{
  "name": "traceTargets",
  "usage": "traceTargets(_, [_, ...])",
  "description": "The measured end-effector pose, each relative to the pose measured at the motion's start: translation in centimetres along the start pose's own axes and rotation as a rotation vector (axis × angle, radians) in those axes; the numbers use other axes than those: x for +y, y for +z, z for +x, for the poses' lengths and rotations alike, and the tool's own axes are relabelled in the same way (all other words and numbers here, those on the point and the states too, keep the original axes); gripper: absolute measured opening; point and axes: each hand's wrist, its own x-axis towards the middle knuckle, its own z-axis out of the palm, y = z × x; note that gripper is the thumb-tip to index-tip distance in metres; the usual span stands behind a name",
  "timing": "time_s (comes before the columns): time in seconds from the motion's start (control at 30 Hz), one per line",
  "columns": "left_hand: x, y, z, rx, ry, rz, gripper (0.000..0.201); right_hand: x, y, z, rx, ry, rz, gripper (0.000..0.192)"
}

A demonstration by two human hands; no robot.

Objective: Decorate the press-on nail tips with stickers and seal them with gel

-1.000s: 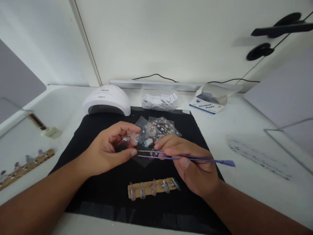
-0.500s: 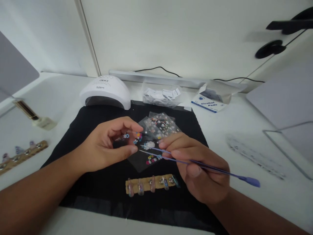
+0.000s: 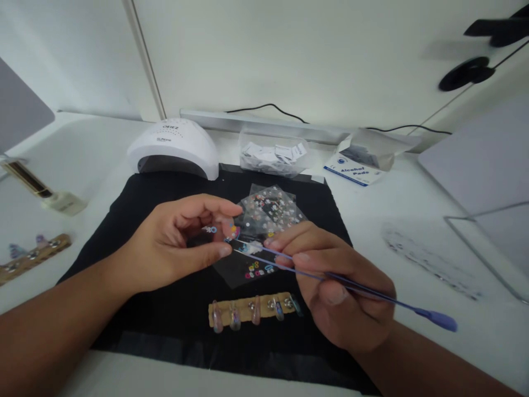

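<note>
Black sheeting (image 3: 140,325) covers the middle of our white bench (image 3: 372,220), which backs onto a pale door (image 3: 289,60) with a dark handle (image 3: 487,26) high on the right. Along the rear stand a white lamp (image 3: 173,144), a clear tub (image 3: 273,157) of white packets and an Alcohol Pads box (image 3: 351,171); a bottle (image 3: 64,203) sits off to the left. Nearer us, nail tips (image 3: 256,311) are mounted on a tan strip (image 3: 244,312), and beyond it clear sticker sheets (image 3: 275,207) overlap on the sheeting.

Our right hand (image 3: 351,309) pinches the blue-violet tweezers (image 3: 363,288) above the sheeting. Their long axis slants across our view: the slim points aim left and slightly away from us, just beside the left thumb, while the broad end faces right and back toward us. The two prongs stand slightly apart.

Our left hand (image 3: 171,248) is curved, thumb apart from forefinger, with clear film (image 3: 235,230) bearing coloured motifs showing between; we cannot tell whether its fingers grip that film, nor whether the tweezers touch it.
</note>
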Motion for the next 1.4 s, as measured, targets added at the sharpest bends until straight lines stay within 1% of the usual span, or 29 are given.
traceTargets(0.13, [0.02,0.00,0.12,0.020,0.005,0.025,0.041,-0.02,-0.01,-0.17,0.016,0.017,-0.034,0.026])
traceTargets(0.33, [-0.04,-0.12,0.08,0.009,0.065,0.055,0.038,0.30,-0.20,-0.27,-0.022,-0.075,0.023,0.029])
traceTargets(0.57, [0.36,0.06,0.12,-0.010,0.053,0.049,0.038,0.04,-0.36,-0.27,-0.059,-0.062,0.026,0.030])
traceTargets(0.77, [0.16,0.11,0.07,-0.062,0.032,0.025,0.042,0.17,-0.35,-0.13,-0.059,-0.049,0.014,0.030])
traceTargets(0.9, [-0.16,0.02,0.14,-0.066,0.058,-0.016,0.046,0.40,-0.46,-0.01,-0.021,-0.057,-0.008,0.030])
traceTargets(1.03, [-0.16,-0.06,0.16,-0.033,0.080,-0.025,0.044,0.53,-0.56,0.18,0.015,-0.045,-0.004,0.029])
traceTargets(1.17, [-0.05,-0.04,0.07,-0.006,0.108,0.006,0.040,0.51,-0.49,0.25,0.034,-0.044,0.003,0.029])
traceTargets(1.3, [-0.16,0.02,0.06,-0.012,0.187,0.050,0.044,0.41,-0.38,0.25,0.063,-0.029,0.012,0.028])
traceTargets(1.4, [-0.22,-0.01,0.05,-0.027,0.201,0.082,0.041,0.29,-0.33,0.35,0.078,-0.020,0.011,0.027])
